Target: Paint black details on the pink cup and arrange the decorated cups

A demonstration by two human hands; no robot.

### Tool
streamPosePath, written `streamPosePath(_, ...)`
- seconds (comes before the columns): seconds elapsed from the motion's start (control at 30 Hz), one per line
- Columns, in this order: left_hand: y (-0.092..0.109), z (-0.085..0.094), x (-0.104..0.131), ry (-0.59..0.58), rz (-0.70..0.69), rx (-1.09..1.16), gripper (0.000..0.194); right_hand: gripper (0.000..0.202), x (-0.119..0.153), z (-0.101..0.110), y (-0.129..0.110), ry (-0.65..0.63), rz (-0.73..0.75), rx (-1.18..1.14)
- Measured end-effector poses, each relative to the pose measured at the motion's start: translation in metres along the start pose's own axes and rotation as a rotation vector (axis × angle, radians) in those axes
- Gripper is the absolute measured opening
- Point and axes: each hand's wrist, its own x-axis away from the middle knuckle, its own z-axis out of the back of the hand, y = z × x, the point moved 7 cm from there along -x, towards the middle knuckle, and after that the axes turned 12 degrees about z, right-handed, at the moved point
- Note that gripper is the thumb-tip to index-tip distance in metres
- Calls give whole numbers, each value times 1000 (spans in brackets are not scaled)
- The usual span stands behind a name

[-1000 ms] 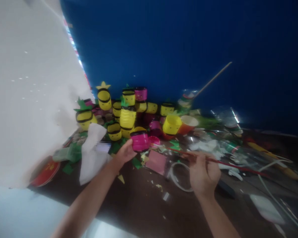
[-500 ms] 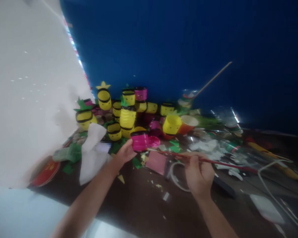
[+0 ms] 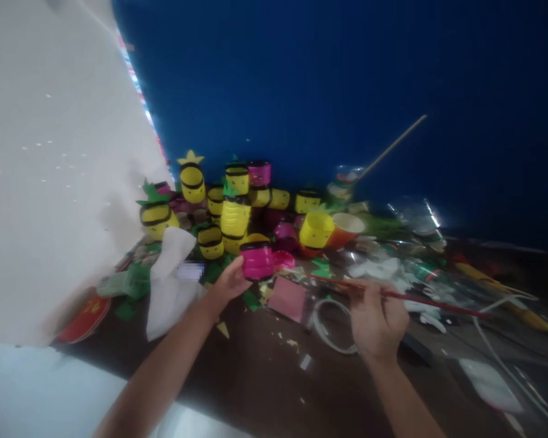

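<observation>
A magenta painted cup (image 3: 257, 261) with a black rim, apparently a cut bottle piece, is gripped at its left side by my left hand (image 3: 232, 280). My right hand (image 3: 378, 316) pinches a long thin red paintbrush (image 3: 420, 302), whose tip points left toward the cup with a gap between them. Just right of the cup lies a round pink dish (image 3: 284, 260). Beneath the brush sits a pink square pad (image 3: 288, 298), and a white ring of tape or cord (image 3: 322, 331) is beside my right hand. Fine detail is blurred.
Several yellow cups with black bands, such as the tall one (image 3: 235, 218), crowd the back of the dark table (image 3: 256, 377). A white cloth (image 3: 168, 304) lies left. Clear plastic bottles (image 3: 415, 222) and white scraps (image 3: 383, 271) lie right. A blue wall (image 3: 301, 79) stands behind.
My right hand has moved right and slightly down, drawing the brush tip away from the magenta cup. My left hand and the cup stay nearly in place.
</observation>
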Motion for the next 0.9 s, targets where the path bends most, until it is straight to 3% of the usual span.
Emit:
streamPosePath(0.1,1,-8,0,-22,-7,-3,34,20,5,-3,-4,4,-28,-58)
streamPosePath(0.37,2,-16,3,-19,-22,-43,30,13,18,-16,-19,-192,107,161)
streamPosePath(0.67,4,-15,5,-10,14,8,18,18,7,7,-10,-61,126,208)
streamPosePath(0.9,3,-12,2,-8,13,29,21,13,16,-11,-25,-168,155,171)
